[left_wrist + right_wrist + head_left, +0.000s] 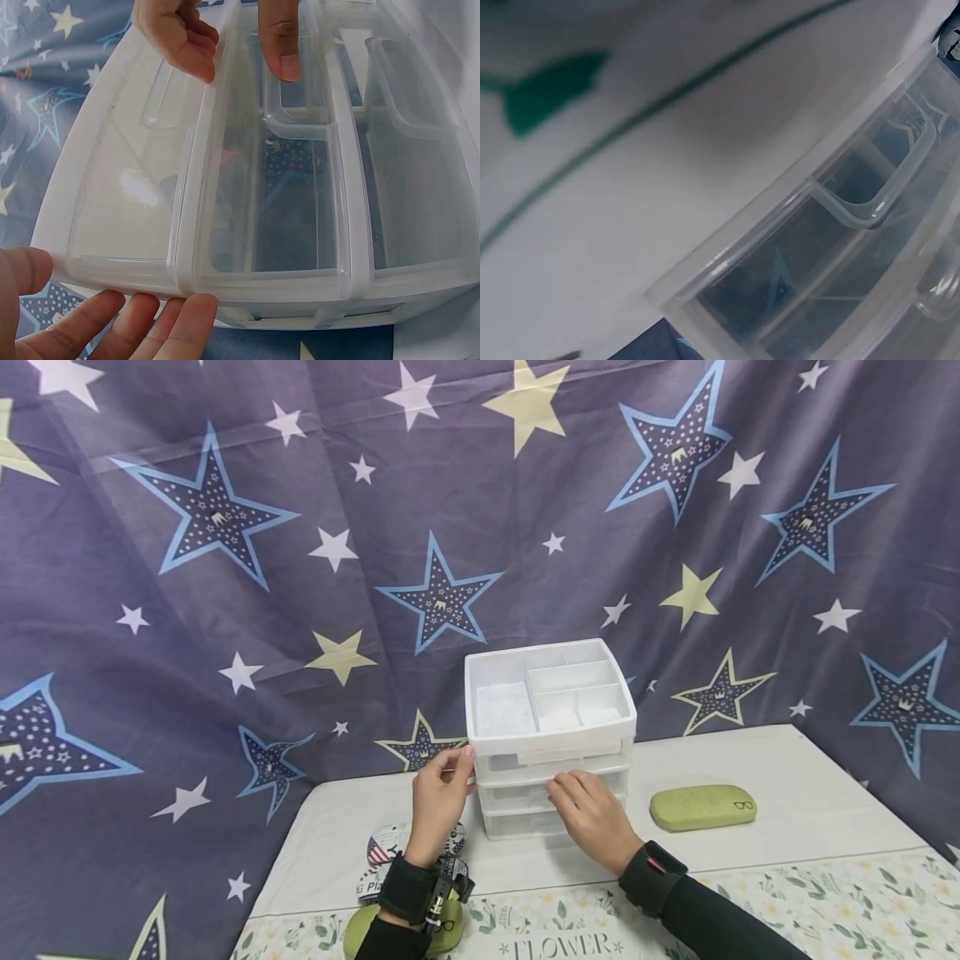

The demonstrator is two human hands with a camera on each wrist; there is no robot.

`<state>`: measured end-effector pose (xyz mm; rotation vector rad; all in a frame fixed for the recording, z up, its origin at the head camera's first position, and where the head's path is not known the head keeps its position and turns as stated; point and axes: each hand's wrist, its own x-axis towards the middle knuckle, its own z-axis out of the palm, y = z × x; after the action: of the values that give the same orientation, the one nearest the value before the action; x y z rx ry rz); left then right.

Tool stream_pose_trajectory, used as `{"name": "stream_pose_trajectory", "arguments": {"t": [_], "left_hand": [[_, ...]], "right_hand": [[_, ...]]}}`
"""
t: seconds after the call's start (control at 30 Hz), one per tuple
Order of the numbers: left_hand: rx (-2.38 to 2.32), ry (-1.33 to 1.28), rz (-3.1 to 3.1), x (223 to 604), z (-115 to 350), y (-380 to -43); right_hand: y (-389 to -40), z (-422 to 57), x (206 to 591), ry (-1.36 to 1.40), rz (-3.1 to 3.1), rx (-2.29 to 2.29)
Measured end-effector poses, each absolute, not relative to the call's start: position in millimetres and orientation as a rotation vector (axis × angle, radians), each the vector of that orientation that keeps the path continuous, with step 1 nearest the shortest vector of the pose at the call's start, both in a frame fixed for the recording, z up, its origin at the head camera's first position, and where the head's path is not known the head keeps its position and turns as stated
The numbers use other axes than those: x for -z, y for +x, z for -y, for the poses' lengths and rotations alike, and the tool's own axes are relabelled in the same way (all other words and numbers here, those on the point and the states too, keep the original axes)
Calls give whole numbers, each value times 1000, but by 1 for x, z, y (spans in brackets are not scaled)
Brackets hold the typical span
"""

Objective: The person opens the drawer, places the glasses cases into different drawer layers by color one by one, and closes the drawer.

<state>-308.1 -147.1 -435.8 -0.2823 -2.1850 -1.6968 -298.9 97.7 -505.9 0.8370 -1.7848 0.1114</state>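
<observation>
A white plastic drawer organizer [551, 743] stands on the table, its three clear drawers stacked under a compartment tray [504, 706]. My left hand [442, 797] is at its left side; in the left wrist view its fingertips [191, 319] rest along the side edge, with the thumb by the tray's corner. My right hand [592, 818] is at the front of the drawers. Its thumb [289, 64] lies over the handle of the middle drawer [300, 202], and its bent fingers are near the top drawer [127, 202]. All three drawers are pushed in.
To the right lies a green glasses case [703, 807]. Behind my left wrist are a second green case [360, 931] and a printed pouch [386, 843], both partly covered. A flowered cloth [847, 893] runs along the table's front; a star-patterned curtain [450, 485] hangs behind.
</observation>
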Motion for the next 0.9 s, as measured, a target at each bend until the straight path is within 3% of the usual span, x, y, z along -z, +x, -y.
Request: {"name": "stream_pose_trajectory", "arguments": {"t": [0.9], "left_hand": [[1702, -284, 2183, 436, 147, -308]], "right_hand": [[-300, -97, 501, 826, 1888, 41]]}}
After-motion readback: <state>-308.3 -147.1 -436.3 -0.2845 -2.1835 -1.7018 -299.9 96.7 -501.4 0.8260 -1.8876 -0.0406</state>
